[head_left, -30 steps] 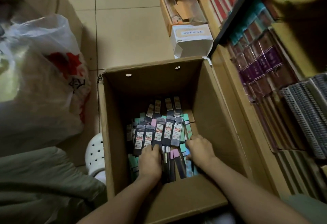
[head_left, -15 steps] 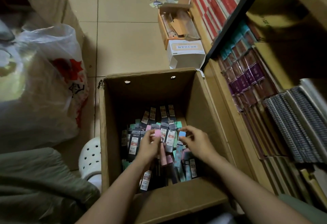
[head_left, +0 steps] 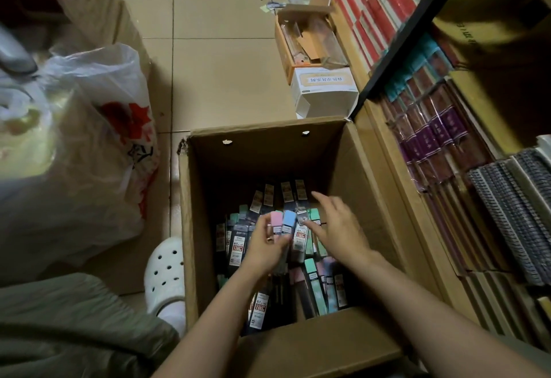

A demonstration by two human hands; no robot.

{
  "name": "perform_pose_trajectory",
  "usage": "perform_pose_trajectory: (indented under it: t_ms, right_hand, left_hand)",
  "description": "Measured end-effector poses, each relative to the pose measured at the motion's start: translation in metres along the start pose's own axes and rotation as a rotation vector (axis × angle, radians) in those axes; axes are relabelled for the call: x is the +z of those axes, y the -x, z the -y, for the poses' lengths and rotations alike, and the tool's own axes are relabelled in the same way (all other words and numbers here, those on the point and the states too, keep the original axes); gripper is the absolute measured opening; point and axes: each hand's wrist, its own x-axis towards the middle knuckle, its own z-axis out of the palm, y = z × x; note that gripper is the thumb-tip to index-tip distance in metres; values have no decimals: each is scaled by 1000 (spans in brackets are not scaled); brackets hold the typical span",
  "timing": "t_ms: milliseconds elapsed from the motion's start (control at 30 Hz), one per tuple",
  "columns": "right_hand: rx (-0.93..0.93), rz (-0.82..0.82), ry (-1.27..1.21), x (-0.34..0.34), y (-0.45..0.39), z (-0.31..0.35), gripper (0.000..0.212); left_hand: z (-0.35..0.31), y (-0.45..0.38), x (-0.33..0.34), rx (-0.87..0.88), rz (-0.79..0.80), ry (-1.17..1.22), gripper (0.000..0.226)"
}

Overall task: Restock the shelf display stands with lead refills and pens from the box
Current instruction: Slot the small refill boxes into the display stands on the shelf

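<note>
Lead refill cases (head_left: 301,234), slim and rectangular with pastel caps, lie heaped in the open corrugated cardboard box (head_left: 208,198) on the tiled floor; labels read "0.7" and "100". Left hand (head_left: 265,246) pinches a pink-capped case (head_left: 275,222) and a blue-capped case (head_left: 288,222). Right hand (head_left: 340,228) hovers above the heap, fingers spread, holding nothing.

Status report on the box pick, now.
Left hand grips pink-capped and blue-capped packs. Right hand open over lead refills in box. Nothing blocking.
</note>
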Motion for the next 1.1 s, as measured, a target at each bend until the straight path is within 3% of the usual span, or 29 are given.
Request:
perform_pose_trajectory:
  t_ms: [33, 100, 167, 233, 367, 467, 633, 733, 833, 933, 1000, 1100]
  right_hand:
    - [-131, -64, 309, -3, -4, -1, 71]
    - [-323, -117, 684, -16, -16, 5, 83]
    - [-299, -170, 843, -34, -32, 11, 90]
    - [-153, -232, 874, -51, -43, 9, 92]
    - [-37, -215, 814, -67, -38, -10, 93]
    - [-50, -229, 763, -71, -29, -23, 94]
    - [95, -204, 680, -79, -6, -40, 94]
    - [146, -202, 522, -81, 2, -52, 87]
    - [68, -323, 378, -80, 5, -48, 68]
    - [-203, -432, 345, -64, 7, -33, 52]
    - [-219, -284, 252, -40, 6, -27, 50]
    - [201, -39, -99, -6, 1, -34, 50]
  left_hand:
    - [0, -3, -2, -4, -54, 9, 39]
    - [0, -6, -4, -8, -117, 31, 39]
    - [0, -7, -4, -11, -126, 15, 40]
    - [1, -6, -2, -23, -107, 16, 39]
    - [2, -3, 3, -46, -67, 35, 31]
    - [0, -1, 7, -50, -35, 1, 34]
    - [-2, -1, 12, -58, 55, -40, 42]
    - [1, 0, 15, -62, 81, -28, 38]
    - [4, 1, 18, -67, 96, -35, 36]
    - [6, -2, 20, -72, 66, -29, 36]
    - [10, -2, 23, -66, 39, -27, 35]
    - [18, 0, 30, -65, 22, -31, 33]
